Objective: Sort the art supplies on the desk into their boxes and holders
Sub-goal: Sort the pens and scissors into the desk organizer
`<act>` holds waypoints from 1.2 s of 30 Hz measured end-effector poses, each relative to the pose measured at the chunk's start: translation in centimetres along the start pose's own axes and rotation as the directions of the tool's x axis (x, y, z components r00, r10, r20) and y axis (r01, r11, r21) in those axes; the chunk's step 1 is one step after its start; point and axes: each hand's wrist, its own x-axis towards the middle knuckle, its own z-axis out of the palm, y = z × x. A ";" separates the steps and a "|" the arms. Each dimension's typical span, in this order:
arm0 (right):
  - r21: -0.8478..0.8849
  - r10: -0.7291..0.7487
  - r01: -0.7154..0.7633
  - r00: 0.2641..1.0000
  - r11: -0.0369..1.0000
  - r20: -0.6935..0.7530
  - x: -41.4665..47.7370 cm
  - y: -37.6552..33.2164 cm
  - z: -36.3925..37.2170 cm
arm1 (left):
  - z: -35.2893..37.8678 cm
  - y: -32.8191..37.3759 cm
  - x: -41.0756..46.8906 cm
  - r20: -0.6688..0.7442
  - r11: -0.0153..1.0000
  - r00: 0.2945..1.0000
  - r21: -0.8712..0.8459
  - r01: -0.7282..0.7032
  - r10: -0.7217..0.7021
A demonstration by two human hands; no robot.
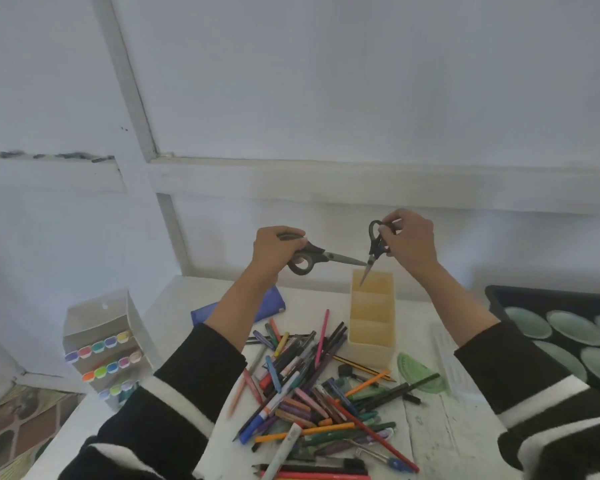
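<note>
Nearest the person, on the white desk (430, 427), a loose pile of pens and pencils (312, 386) lies crisscrossed, with a green protractor (420, 372) just to its right. Beyond the pile stands a cream holder (371, 355) with three compartments in a row, all seemingly empty. Both hands hover above its far end. The left hand (274, 251) curls its fingers round the handles of the large scissors (326, 256), which lie level with tips pointing right. The right hand (413, 240) pinches the handles of the small scissors (374, 244), which hang tip-down at the farthest compartment's rim; whether the tip is inside cannot be told. Both pairs are probably stiff, fairly light and sharp-pointed, so the handles are the safe place to hold them, and they should go in tips first. Each has dark grey handle loops and plain steel blades, closed together.
</note>
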 end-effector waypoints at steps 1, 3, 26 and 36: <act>-0.001 0.012 -0.012 1.000 1.000 -0.018 0.1 0.5 -0.4 | 1.2 0.0 0.4 0.024 0.999 0.999 -0.034 0.036 -0.035; -0.031 0.015 -0.016 0.999 0.999 -0.040 -0.1 1.2 -0.8 | 3.2 -0.3 0.8 0.065 0.994 0.994 -0.067 0.088 -0.084; 0.006 0.156 -0.157 0.984 0.988 0.082 -9.3 7.1 -0.2 | 4.4 -7.7 -2.3 0.067 0.983 0.981 0.029 0.181 -0.183; -0.073 0.508 -0.525 0.766 0.848 0.393 -20.6 11.2 -2.9 | 1.5 -13.3 -9.0 0.222 0.950 0.961 0.299 0.094 -0.165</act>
